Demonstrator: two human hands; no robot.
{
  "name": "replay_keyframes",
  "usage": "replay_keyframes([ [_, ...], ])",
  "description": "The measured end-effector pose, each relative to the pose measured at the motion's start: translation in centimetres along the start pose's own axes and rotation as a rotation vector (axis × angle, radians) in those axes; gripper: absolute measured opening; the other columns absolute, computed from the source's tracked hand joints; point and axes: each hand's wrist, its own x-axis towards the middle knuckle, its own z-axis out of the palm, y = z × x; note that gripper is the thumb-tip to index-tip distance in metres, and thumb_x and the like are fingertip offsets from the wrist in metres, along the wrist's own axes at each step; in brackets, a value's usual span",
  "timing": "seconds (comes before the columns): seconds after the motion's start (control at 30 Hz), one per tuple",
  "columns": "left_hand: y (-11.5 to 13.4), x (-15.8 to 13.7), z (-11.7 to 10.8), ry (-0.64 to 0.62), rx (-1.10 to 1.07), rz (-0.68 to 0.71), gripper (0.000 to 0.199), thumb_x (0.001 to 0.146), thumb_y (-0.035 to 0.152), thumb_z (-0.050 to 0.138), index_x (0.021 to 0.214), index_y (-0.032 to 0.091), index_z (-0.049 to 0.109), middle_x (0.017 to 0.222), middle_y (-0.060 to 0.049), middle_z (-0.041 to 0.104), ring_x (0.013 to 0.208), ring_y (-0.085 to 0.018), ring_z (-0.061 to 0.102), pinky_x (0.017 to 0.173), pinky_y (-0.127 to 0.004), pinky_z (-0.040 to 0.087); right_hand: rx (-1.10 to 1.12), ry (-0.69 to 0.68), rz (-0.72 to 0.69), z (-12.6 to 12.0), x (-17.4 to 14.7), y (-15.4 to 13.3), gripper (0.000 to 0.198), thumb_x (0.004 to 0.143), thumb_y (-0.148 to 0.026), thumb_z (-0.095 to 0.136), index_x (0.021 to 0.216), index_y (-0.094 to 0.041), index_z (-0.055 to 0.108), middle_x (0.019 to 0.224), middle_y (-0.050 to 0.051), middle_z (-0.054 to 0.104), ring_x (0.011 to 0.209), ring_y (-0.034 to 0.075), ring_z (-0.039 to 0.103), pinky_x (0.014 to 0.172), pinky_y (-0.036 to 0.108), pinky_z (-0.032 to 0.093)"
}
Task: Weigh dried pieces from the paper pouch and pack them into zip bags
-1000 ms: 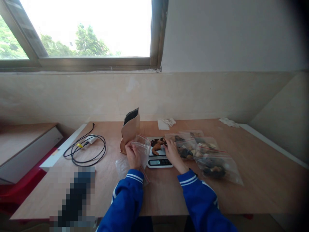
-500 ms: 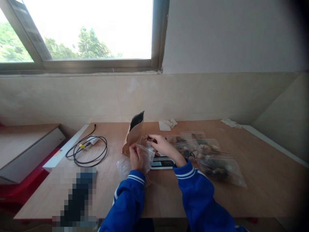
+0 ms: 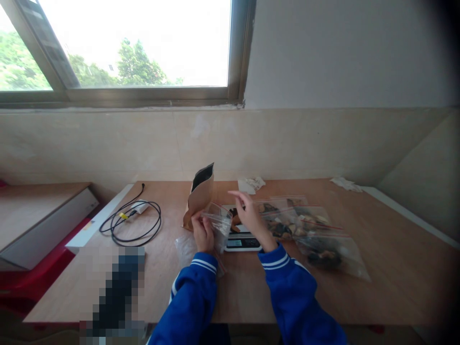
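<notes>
L hand (image 3: 203, 233) gripping clear bag (image 3: 222, 229); R hand (image 3: 250, 216) open over scale (image 3: 243, 243).
Kraft bag (image 3: 200, 196) upright twd tabletop (image 3: 388, 235) back edge.

The table (image 3: 323, 302) was smooth, dull wood. The scale (image 3: 247, 245) looked like hard, smooth plastic. From the scale, the tall bag (image 3: 201, 197) at ten o'clock looked like dull paper outside, and the clear bag (image 3: 221, 226) at nine o'clock was thin, shiny plastic. At twelve o'clock, the tissue (image 3: 255, 184) was crinkly paper. The sleeves (image 3: 199, 294) were wrinkly cloth.
</notes>
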Motion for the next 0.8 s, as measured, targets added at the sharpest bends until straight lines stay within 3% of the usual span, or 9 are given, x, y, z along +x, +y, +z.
replay_keyframes([
  [0.1,0.0,0.1,0.0,0.039,-0.023,-0.006,0.030,0.091,0.038,0.041,0.110,0.017,0.053,0.105,-0.010,0.058,0.101,-0.020,0.056,0.091,-0.036,0.044,-0.088,0.000,0.054,-0.1,-1.1,3.3,0.031,0.093,-0.026,0.036,0.112,-0.020,0.060,0.111,0.010,0.062,0.109,0.020,0.056,0.098,0.039,0.043],
  [0.2,-0.1,0.2,0.0,0.083,-0.052,-0.022,0.031,0.091,0.041,0.042,0.107,0.017,0.054,0.105,-0.010,0.058,0.102,-0.021,0.056,0.093,-0.036,0.042,-0.204,-0.151,0.088,0.8,-2.7,6.1,0.036,0.092,-0.032,0.039,0.123,-0.020,0.055,0.125,0.013,0.056,0.121,0.023,0.050,0.103,0.042,0.039],
  [0.4,0.0,0.2,0.0,0.077,-0.039,-0.013,0.030,0.091,0.040,0.042,0.108,0.017,0.053,0.106,-0.010,0.058,0.102,-0.020,0.056,0.092,-0.037,0.043,-0.539,-0.369,0.104,2.8,-4.5,7.5,0.071,0.077,-0.046,0.063,0.136,-0.010,0.042,0.142,0.021,0.040,0.134,0.033,0.033,0.108,0.048,0.028],
  [0.6,0.1,0.1,0.0,0.081,-0.036,-0.029,0.030,0.091,0.042,0.041,0.104,0.018,0.054,0.104,-0.010,0.058,0.101,-0.021,0.056,0.093,-0.037,0.042,-0.625,-0.328,0.080,2.7,-4.2,6.4,0.042,0.084,-0.035,0.057,0.121,-0.015,0.057,0.121,0.015,0.055,0.111,0.027,0.051,0.097,0.040,0.037],
  [0.8,-0.1,0.1,0.0,0.053,0.016,-0.021,0.026,0.093,0.037,0.038,0.106,0.018,0.051,0.103,-0.010,0.058,0.101,-0.021,0.055,0.092,-0.038,0.042,-0.622,-0.262,0.072,2.9,-4.0,6.3,0.025,0.082,-0.029,0.058,0.103,-0.017,0.065,0.102,0.012,0.056,0.097,0.026,0.052,0.087,0.038,0.041],
])
